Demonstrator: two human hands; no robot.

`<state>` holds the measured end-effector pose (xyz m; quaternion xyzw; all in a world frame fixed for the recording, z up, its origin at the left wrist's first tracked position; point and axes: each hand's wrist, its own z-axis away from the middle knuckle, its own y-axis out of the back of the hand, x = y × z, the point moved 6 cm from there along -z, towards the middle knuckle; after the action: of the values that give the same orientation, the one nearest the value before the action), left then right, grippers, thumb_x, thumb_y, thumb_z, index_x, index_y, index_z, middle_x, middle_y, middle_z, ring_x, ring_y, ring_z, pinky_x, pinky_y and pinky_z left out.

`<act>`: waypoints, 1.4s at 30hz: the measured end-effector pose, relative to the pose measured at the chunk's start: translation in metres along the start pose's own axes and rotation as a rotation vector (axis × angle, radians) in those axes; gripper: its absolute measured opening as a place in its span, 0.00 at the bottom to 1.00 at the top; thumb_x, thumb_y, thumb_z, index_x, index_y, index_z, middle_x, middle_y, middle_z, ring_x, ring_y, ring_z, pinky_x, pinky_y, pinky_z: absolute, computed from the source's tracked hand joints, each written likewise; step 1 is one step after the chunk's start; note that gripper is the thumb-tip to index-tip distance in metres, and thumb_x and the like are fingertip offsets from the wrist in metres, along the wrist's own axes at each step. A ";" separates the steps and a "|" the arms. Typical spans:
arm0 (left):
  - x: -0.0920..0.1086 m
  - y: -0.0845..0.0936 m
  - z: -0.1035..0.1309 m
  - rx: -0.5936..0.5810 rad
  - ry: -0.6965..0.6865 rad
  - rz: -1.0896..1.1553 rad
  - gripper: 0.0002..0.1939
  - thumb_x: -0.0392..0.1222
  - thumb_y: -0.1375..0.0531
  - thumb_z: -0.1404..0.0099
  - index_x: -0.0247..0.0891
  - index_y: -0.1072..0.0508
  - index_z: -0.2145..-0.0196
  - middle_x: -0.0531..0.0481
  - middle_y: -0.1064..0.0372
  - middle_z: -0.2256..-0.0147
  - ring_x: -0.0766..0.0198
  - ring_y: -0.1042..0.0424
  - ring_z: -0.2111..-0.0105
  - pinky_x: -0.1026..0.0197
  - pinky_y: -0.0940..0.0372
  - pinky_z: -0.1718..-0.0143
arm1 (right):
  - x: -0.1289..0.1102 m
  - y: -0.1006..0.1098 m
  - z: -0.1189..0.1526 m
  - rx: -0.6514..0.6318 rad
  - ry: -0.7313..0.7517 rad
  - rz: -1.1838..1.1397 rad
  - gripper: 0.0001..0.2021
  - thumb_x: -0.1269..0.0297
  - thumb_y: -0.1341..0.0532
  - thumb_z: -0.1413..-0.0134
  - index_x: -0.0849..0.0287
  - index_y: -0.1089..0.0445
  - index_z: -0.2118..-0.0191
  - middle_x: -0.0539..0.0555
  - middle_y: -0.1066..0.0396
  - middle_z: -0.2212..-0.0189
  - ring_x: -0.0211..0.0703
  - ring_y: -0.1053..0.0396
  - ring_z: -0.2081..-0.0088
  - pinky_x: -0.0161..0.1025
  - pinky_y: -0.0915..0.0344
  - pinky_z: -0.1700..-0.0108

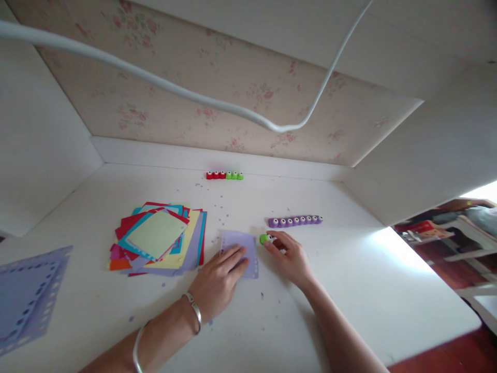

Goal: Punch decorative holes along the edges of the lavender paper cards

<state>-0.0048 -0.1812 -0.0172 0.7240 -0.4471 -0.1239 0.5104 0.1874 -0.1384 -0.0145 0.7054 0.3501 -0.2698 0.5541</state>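
A small purple paper (250, 251) with punched holes along its left and right edges lies on the white desk (349, 290). My left hand (219, 280) rests flat on it, fingers stretched out. Just right of the paper, my right hand (289, 256) holds a small green punch (264, 239) between thumb and fingers. Beyond that hand stands a row of several purple punches (297, 221). Near the back edge, red punches (216, 175) and green punches (235, 176) form another row.
Left of my left hand is a pile of coloured papers (157, 235). Larger purple sheets (27, 295) with punched edges lie at the far left. Paper bits dot the desk. A white cable (174, 94) hangs across the top; shelves (462, 243) stand at right.
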 end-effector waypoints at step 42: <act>-0.002 -0.003 -0.001 -0.011 0.011 0.016 0.22 0.24 0.46 0.39 0.36 0.28 0.49 0.37 0.36 0.44 0.52 0.44 0.39 0.51 0.38 0.42 | -0.009 -0.007 0.002 -0.122 0.075 0.011 0.11 0.63 0.39 0.44 0.55 0.27 0.55 0.56 0.28 0.58 0.40 0.29 0.67 0.38 0.30 0.64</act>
<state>-0.0032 -0.1790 -0.0201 0.7182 -0.4493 -0.1181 0.5180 0.1762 -0.1409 -0.0127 0.6818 0.3826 -0.2180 0.5842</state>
